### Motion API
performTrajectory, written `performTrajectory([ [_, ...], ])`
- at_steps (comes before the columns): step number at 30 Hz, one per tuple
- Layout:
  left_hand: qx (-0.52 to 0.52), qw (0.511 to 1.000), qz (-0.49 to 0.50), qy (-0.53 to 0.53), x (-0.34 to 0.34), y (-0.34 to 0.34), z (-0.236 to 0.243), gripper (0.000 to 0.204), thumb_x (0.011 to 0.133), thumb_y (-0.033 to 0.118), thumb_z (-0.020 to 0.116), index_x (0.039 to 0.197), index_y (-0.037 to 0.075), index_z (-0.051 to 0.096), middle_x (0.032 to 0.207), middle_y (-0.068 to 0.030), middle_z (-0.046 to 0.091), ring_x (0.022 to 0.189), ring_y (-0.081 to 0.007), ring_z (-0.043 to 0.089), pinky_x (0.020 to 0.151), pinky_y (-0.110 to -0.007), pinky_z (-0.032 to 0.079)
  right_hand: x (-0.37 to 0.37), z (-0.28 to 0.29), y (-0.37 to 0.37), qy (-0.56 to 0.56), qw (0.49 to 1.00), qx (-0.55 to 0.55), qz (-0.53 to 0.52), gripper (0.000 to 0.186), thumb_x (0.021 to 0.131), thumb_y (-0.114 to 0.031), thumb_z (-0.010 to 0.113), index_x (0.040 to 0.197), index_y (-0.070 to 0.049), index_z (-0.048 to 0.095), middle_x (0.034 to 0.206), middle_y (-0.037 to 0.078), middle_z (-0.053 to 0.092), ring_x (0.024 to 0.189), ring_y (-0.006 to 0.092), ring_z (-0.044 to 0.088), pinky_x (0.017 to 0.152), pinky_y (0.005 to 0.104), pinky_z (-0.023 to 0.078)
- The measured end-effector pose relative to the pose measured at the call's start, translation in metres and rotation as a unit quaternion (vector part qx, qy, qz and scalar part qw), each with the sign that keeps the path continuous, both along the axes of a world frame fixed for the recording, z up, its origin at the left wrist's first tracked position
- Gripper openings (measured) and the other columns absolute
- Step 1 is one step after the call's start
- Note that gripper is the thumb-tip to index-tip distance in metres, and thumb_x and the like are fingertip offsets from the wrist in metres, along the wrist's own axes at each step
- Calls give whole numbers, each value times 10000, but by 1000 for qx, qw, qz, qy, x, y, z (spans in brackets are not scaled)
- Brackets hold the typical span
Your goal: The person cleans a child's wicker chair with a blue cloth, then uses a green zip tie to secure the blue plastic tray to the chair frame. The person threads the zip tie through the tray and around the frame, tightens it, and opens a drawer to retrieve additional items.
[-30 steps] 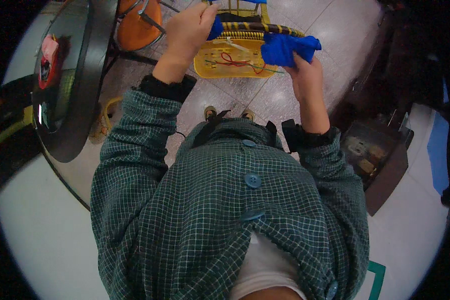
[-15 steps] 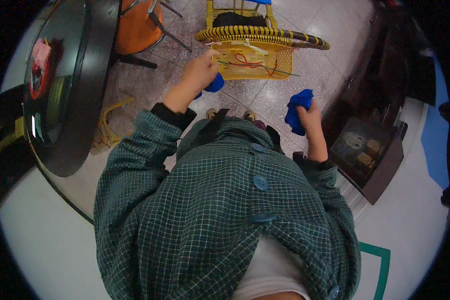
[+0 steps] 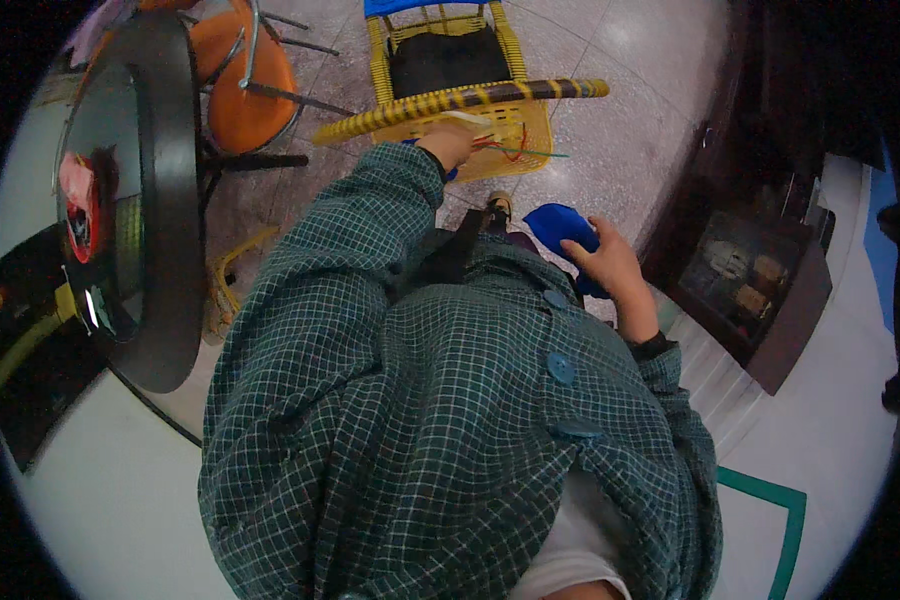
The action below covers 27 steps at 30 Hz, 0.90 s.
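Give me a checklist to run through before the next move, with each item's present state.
1. Right hand has hold of the blue cloth: ok, held between thumb and fingers.
2. Right hand clear of the striped rail: ok, well apart.
3. Left hand has a firm grip: cannot tell; a blue patch shows below it, but its fingers are mostly hidden.
4. Left hand clear of the red cord at the yellow basket: cannot tell; they overlap in view, contact unclear.
5. Blue cloth spread flat: not ok, it is folded around the right hand's grip.
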<state>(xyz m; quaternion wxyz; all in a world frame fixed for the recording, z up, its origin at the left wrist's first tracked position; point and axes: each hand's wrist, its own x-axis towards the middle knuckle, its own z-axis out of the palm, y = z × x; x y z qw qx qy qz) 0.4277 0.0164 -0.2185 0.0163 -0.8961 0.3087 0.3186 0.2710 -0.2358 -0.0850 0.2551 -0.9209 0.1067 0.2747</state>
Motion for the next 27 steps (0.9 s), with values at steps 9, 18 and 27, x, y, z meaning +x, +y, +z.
performTrajectory([
  [9,-55,995,66,-54,2,8,-80,212,842,129,462,955,-2,585,858,-212,602,696,-371,600,560,-475,479,14,-17,-43,-8,999,44,-13,538,802,-487,514,1098,-39,553,1045,196,579,956,346,556,807,401,443],
  [18,-86,971,208,-80,-20,23,22,256,776,164,512,1011,183,612,786,-165,604,724,-335,588,615,-442,469,58,-29,-42,-30,996,70,47,472,821,-453,503,1077,-62,565,974,199,601,888,359,578,763,417,451],
  [27,-295,916,205,-179,-70,49,80,234,759,129,565,987,158,611,929,-70,619,775,-276,598,615,-385,480,68,-23,-8,-76,993,68,51,389,824,-363,549,1080,-71,558,964,197,607,889,348,589,752,387,465],
])
